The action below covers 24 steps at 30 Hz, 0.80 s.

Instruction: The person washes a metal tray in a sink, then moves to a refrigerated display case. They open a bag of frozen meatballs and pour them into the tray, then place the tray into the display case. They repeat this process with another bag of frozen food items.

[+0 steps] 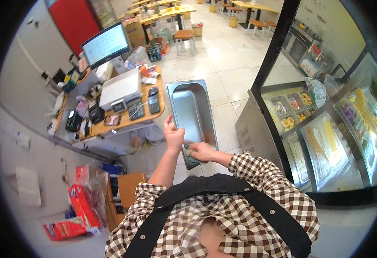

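A deep rectangular stainless steel pan [193,108] is held up before me, its long side running away from my body. My left hand [174,135] grips the pan's left rim, thumb over the edge. At the pan's near end, my right hand [202,152] presses a greenish cloth [191,154] against the inside of the steel. Part of the cloth is hidden under the fingers. The inside of the pan looks bare and shiny.
On the left stands a wooden counter [157,111] with a monitor [106,45], a calculator [136,109] and a phone handset [153,100]. A glass-fronted food display case [304,135] stands at the right. Ahead are a stool [184,34] and dining tables [188,9].
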Motion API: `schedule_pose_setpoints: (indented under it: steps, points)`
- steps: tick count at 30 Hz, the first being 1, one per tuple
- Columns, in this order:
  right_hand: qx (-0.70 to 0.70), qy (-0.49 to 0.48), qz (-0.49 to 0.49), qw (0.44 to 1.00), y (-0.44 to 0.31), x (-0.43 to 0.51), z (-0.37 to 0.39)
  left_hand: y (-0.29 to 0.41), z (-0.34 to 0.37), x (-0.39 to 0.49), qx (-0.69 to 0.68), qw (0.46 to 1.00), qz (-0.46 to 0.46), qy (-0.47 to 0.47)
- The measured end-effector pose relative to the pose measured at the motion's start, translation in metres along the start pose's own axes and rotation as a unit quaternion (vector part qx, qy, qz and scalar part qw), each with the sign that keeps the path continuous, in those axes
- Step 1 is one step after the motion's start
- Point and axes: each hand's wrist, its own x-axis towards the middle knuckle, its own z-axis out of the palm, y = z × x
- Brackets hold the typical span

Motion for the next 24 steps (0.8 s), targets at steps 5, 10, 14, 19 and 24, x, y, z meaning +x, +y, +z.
schedule_pose_setpoints:
  steps: [5,10,14,19,24]
  points:
    - [0.464,0.135,0.153,0.862,0.071,0.142,-0.093,-0.048,0.097,0.127,-0.042,0.997,0.015,-0.056]
    - [-0.105,0.458,-0.155,0.869,0.156,0.292,-0.268,-0.089,0.186,0.253,-0.114,0.969,-0.074,-0.204]
    - [-0.501,0.34,-0.041,0.795,0.231,0.345,-0.382,-0.107,0.256,0.354,-0.109,0.962,-0.138,-0.209]
    - [-0.57,0.229,0.1,0.782,0.32,0.403,-0.447,-0.14,0.347,0.463,-0.056,0.967,-0.072,-0.238]
    - [-0.378,0.12,0.113,0.911,0.384,0.433,-0.458,-0.181,0.444,0.579,-0.041,0.983,0.01,-0.18]
